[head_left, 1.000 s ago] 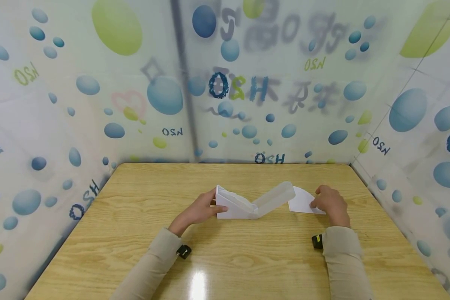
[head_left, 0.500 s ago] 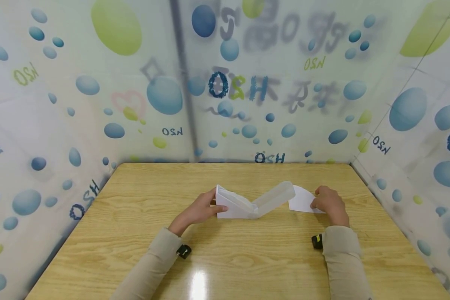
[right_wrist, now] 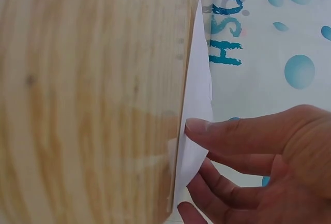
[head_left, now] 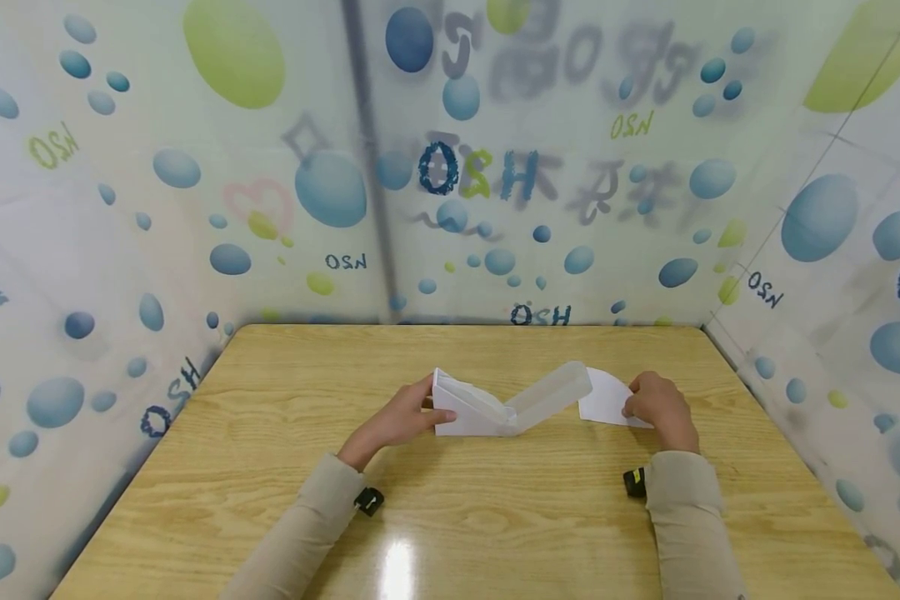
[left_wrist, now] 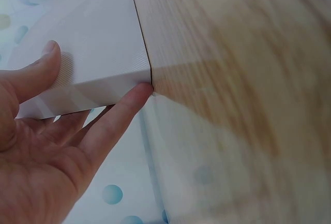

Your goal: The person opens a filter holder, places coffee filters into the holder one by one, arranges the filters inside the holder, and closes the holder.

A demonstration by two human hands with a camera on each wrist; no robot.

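Near the table's (head_left: 450, 492) far edge, a left hand (head_left: 399, 418) grips the end of an open white box (head_left: 461, 422) between thumb and fingers; toward the far right corner, a right hand (head_left: 660, 407) pinches a white sheet (head_left: 602, 400). Both look light and creasable, best held by edges; the box's contents are indiscernible

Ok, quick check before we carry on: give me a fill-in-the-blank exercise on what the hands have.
1. The left hand holds a box whose colour is ____.
2. In the left wrist view, the digit lying over the box's broad face is the ____.
3. In the head view, the translucent flap slants up toward the person's ____ side.
4. The right hand pinches a sheet whose upper edge is not straight but ____.

Missing words: white; thumb; right; curved.
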